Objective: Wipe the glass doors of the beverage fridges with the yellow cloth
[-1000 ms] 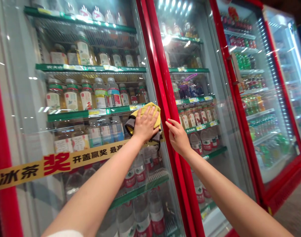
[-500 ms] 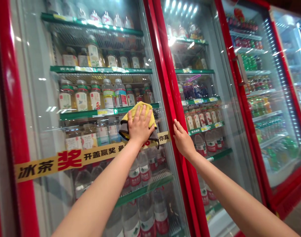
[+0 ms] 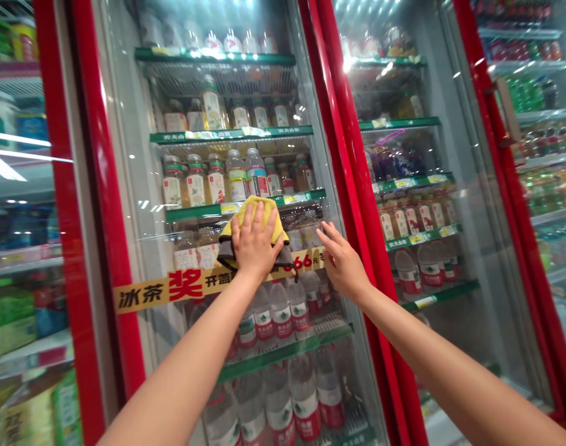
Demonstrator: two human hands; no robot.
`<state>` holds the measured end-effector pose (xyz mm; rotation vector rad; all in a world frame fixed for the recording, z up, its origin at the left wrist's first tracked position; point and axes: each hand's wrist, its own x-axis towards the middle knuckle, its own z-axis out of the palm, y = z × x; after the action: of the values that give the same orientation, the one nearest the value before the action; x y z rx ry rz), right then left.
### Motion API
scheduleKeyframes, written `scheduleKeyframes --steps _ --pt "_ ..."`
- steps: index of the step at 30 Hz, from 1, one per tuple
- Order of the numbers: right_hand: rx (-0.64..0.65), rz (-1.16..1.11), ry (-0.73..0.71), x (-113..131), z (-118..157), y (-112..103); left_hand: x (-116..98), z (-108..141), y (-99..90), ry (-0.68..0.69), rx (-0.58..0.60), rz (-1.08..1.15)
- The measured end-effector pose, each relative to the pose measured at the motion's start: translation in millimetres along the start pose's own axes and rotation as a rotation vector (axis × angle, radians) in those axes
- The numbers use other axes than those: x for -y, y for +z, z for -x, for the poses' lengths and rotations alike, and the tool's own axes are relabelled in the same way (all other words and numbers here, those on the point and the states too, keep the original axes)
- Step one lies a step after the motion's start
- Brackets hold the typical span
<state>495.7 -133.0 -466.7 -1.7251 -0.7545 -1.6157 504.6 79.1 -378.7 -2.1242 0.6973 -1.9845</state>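
Pressed flat against the glass door [image 3: 143, 347] of a red-framed drinks fridge is a yellow and grey cleaning cloth [image 3: 248, 209] with a dark edge. My left hand [image 3: 256, 248] holds it there, palm down with fingers stretched over it. The cloth covers the middle of a yellow banner [image 3: 146, 296] with black and red characters stuck across the door. My right hand [image 3: 339, 260] is empty, its fingers extended and slightly apart, at the banner's right end beside the red door frame [image 3: 361, 223]. Whether its fingertips touch the glass, I cannot tell.
Behind the glass, shelves carry tea bottles [image 3: 197, 186] and, lower down, water bottles with red labels [image 3: 306, 409]. A second fridge door stands to the right, and a door handle [image 3: 506, 111] sticks out farther along. Open shelves of packaged goods [image 3: 13, 310] are on the left.
The view has swung left, bringing the left-hand shelves into sight. My left hand and the cloth have shifted left along the banner. My right hand has moved off the red frame toward the glass.
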Motion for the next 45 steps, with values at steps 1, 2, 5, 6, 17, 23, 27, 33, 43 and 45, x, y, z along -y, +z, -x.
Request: scheduleKeyframes --steps 1,2,5,6,17,23,27,33,43,45 --pt "0.014 0.001 -0.007 1.5 2.5 0.2 3.2 11.1 -3.6 0.012 0.007 -0.004" --pt "0.027 0.002 -0.013 2.6 3.6 0.9 3.8 21.7 -6.4 0.06 0.039 -0.005" --pt "0.054 -0.001 -0.019 5.5 -4.1 8.4 -0.3 37.3 -11.0 0.258 0.18 0.002" --pt "0.06 -0.006 -0.02 6.6 -9.4 13.1 0.0 35.6 -11.7 0.306 0.212 0.005" --pt "0.261 0.211 -0.205 21.2 -8.5 52.5 46.4 70.7 -35.3 -0.035 0.038 -0.11" --pt "0.343 0.422 -0.26 26.9 -7.2 43.6 57.1 56.5 -45.9 0.11 0.247 -0.082" --pt "0.337 0.464 -0.286 24.3 -4.6 43.8 90.7 50.9 -56.5 -0.207 0.06 -0.138" --pt "0.297 0.485 -0.233 43.0 -6.2 53.6 83.0 105.2 -70.2 -0.17 0.143 -0.153" --pt "0.378 0.428 -0.384 96.4 -16.0 93.9 119.9 87.5 -81.4 -0.421 0.031 -0.237" --pt "0.358 0.424 -0.368 95.1 -8.2 101.2 118.7 111.0 -83.1 -0.389 0.044 -0.249"
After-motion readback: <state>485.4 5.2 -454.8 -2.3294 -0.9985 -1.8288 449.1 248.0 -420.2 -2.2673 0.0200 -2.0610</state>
